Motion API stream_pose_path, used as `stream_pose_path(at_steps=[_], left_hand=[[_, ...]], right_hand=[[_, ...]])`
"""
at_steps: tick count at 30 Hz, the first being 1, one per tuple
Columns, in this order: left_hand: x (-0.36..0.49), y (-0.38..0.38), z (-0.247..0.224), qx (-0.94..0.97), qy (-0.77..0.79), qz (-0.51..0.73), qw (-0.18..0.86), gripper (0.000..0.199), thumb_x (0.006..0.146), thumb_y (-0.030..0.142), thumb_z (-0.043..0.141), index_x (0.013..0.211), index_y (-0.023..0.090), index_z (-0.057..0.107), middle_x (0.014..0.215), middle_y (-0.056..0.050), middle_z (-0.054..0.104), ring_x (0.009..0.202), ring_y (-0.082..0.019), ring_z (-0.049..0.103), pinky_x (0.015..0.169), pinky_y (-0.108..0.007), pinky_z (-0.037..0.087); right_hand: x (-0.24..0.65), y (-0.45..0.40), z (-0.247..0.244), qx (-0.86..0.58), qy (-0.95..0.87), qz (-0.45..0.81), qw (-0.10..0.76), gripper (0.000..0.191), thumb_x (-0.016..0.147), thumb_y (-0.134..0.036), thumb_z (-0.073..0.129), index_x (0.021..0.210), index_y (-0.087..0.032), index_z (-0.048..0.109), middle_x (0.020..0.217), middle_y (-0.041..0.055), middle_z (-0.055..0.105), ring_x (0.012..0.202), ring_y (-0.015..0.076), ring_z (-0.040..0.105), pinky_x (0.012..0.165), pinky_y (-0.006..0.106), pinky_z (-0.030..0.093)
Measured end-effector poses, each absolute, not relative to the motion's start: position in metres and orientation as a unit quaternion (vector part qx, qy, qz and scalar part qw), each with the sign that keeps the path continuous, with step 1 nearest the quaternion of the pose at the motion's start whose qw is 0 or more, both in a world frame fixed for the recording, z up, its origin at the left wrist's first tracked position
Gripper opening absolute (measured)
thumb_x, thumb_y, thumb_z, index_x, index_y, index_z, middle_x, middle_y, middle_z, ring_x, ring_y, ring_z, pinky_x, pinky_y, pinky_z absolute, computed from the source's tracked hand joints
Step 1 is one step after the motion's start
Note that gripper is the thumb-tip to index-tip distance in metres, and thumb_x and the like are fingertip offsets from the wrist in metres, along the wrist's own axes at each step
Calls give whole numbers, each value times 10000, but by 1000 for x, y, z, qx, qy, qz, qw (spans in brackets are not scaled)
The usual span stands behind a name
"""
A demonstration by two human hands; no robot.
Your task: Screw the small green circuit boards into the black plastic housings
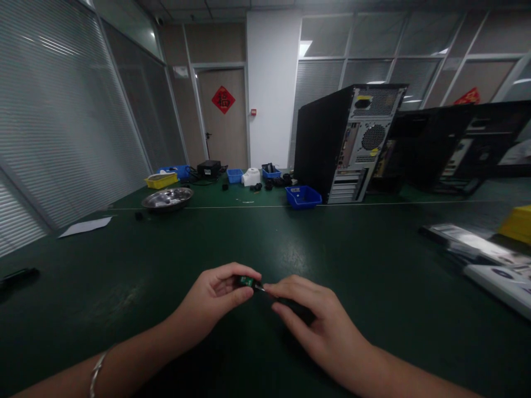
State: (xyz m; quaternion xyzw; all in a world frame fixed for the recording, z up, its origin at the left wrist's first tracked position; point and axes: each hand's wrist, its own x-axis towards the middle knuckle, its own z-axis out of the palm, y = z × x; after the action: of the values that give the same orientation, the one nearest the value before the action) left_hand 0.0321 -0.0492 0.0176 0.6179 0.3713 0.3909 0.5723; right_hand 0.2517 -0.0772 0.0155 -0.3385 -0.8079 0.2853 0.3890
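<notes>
Low in the middle of the head view, my left hand (215,296) is closed around a small green circuit board (246,281) with a dark part at its right end. My right hand (315,315) grips a thin tool with a dark handle (295,307) and a bright metal tip (259,288). That tip meets the dark end of the board, between the two hands. Both hands are just above the dark green table (174,260). My fingers cover part of the board and most of the handle.
A metal dish (167,199) and white paper (86,226) lie at the left. Behind are a blue bin (303,197), a yellow basket (161,181) and a tall black computer case (323,143). White devices (498,284) lie at the right, a dark object (20,276) at the left edge.
</notes>
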Motion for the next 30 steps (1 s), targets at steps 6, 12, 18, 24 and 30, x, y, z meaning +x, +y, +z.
stream_pose_path(at_steps=[6, 12, 18, 24, 30], left_hand=[[34, -47, 14, 624, 295, 384, 613, 174, 817, 176, 681, 991, 179, 698, 1033, -48, 591, 889, -177, 595, 791, -307, 477], [32, -52, 14, 627, 308, 343, 628, 341, 891, 145, 600, 1217, 215, 527, 1002, -20, 601, 957, -168, 584, 880, -326, 435], [32, -48, 7, 574, 283, 389, 663, 366, 842, 156, 685, 1117, 225, 455, 1001, -11, 595, 948, -174, 603, 875, -343, 443], [28, -44, 8, 602, 303, 390, 627, 238, 884, 219, 628, 1109, 205, 550, 1061, -43, 630, 1057, -206, 569, 953, -361, 399], [30, -49, 9, 668, 341, 355, 558, 332, 959, 289, 474, 1270, 202, 547, 1019, -56, 623, 876, -189, 583, 829, -355, 455]], right_hand=[[250, -78, 15, -330, -808, 297, 388, 310, 937, -125, 557, 1213, -244, 631, 994, 36, 681, 891, 169, 645, 794, 282, 501], [251, -77, 13, -326, -817, 310, 361, 308, 927, -130, 572, 1211, -234, 634, 1008, 49, 673, 902, 178, 640, 807, 290, 500], [251, -78, 11, -331, -820, 308, 350, 336, 926, -151, 584, 1245, -251, 612, 1007, 41, 671, 883, 174, 641, 781, 287, 500], [252, -80, 11, -322, -824, 304, 353, 357, 933, -153, 570, 1268, -275, 595, 1013, 33, 671, 891, 174, 640, 780, 282, 506], [253, -75, 10, -343, -810, 280, 386, 343, 954, -156, 538, 1268, -281, 602, 997, 31, 667, 885, 175, 637, 791, 296, 511]])
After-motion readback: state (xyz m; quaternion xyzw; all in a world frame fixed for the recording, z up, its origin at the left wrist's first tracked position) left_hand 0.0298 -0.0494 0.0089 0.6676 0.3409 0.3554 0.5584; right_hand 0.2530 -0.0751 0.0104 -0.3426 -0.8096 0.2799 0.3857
